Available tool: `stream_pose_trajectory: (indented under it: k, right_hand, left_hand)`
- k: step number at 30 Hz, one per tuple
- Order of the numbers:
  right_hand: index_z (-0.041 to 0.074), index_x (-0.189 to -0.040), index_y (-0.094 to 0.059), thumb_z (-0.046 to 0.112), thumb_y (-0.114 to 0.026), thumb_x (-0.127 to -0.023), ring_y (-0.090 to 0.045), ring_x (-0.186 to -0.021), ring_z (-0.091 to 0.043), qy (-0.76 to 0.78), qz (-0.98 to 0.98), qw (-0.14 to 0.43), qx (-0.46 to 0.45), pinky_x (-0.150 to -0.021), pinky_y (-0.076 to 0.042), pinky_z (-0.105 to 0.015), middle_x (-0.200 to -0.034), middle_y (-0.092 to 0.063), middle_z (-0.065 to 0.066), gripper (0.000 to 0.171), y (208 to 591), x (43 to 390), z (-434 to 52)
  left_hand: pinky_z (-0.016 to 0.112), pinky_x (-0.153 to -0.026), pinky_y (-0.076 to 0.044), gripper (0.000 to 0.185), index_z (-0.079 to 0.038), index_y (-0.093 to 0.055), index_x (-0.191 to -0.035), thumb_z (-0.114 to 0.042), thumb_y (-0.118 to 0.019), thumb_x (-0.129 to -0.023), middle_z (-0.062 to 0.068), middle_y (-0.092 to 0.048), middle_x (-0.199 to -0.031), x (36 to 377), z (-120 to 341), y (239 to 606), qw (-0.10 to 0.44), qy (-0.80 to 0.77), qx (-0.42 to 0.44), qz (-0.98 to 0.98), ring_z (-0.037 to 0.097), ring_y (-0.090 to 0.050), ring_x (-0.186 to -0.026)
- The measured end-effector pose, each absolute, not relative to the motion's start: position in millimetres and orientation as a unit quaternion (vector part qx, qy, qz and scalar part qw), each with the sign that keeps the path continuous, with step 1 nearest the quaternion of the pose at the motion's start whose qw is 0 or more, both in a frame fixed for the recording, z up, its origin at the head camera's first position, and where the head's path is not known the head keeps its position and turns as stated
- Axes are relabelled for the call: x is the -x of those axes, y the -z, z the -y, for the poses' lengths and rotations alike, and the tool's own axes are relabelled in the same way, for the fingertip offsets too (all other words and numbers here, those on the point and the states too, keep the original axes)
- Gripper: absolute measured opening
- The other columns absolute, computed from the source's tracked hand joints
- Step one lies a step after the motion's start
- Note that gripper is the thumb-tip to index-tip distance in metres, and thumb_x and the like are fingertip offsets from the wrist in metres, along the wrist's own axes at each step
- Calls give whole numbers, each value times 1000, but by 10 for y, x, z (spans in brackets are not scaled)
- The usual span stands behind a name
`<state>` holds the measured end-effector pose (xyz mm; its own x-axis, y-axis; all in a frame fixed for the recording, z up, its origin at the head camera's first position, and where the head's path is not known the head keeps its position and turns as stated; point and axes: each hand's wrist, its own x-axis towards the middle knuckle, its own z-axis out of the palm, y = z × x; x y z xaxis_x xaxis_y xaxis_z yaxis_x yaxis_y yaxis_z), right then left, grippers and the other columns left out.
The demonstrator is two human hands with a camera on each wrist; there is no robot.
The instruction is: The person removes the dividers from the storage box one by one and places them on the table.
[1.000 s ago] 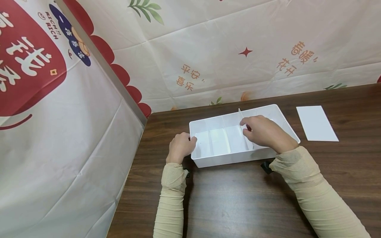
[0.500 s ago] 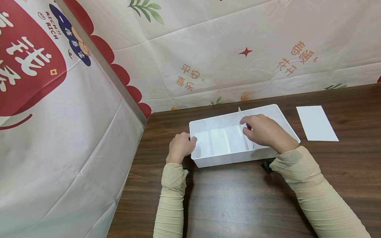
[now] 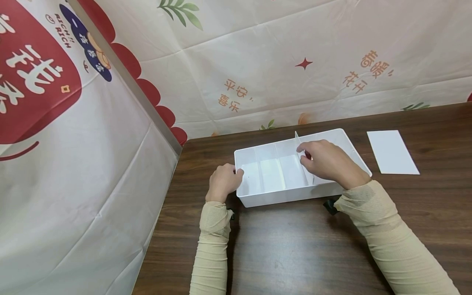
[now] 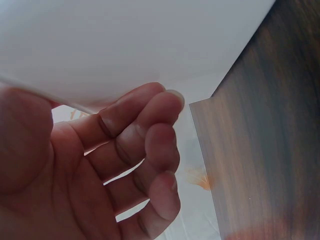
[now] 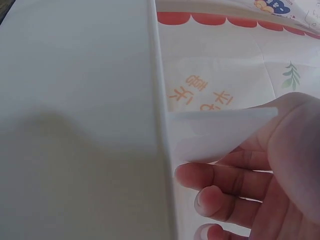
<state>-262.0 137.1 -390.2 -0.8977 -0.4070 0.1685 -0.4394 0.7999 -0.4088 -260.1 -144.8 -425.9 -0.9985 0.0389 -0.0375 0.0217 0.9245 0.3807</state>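
A white plastic tray (image 3: 280, 198) with several compartments lies on the dark wooden table (image 3: 287, 250). My left hand (image 3: 222, 180) grips its left end, thumb over the rim and fingers along the outside. In the left wrist view those fingers (image 4: 162, 107) curl against the outer wall. Over the right half of the tray, my right hand (image 3: 328, 162) pinches a thin white divider (image 5: 215, 132) between thumb and index finger. The divider's far end sticks up above the tray's back rim. The other right-hand fingers (image 5: 212, 200) hang bent below it.
A white rectangular card (image 3: 393, 152) lies flat to the right of the tray. Printed cloth (image 3: 273, 57) hangs along the table's back edge. Another printed cloth (image 3: 85, 176) stands along the left side.
The divider's far end has risen very slightly with my right hand. My left hand and the tray have stayed in place.
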Motion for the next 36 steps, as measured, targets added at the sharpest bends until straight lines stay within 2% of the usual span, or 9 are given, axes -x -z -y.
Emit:
stream_pose_trajectory:
  k: [23, 30, 36]
  right_hand:
    - [-2, -111, -70, 7, -52, -87, -53, -65, -21, -226, 946, 64, -222, -59, -42, -36, -78, -64, -7, 31, 3884, 2606, -1390]
    - [-3, -112, -69, 8, -53, -88, -53, -64, -20, -226, 946, 64, -222, -58, -42, -35, -77, -65, -8, 31, 3868, 2609, -1387]
    - [-3, -112, -69, 8, -53, -88, -53, -66, -21, -228, 946, 67, -221, -59, -43, -37, -79, -66, -8, 31, 3859, 2605, -1390]
  left_hand:
    - [32, -52, -35, 41, -14, -46, -58, -28, -48, -97, 1, -45, -55, 2601, 1446, 4264, 23, -189, -12, -982, 18, -44, -54]
    - [32, -50, -34, 43, -14, -43, -56, -28, -48, -97, 0, -42, -53, 2600, 1447, 4263, 24, -191, -12, -981, 17, -40, -51]
    - [33, -52, -37, 41, -13, -48, -58, -27, -48, -96, 1, -47, -55, 2600, 1445, 4255, 23, -190, -13, -981, 19, -45, -53]
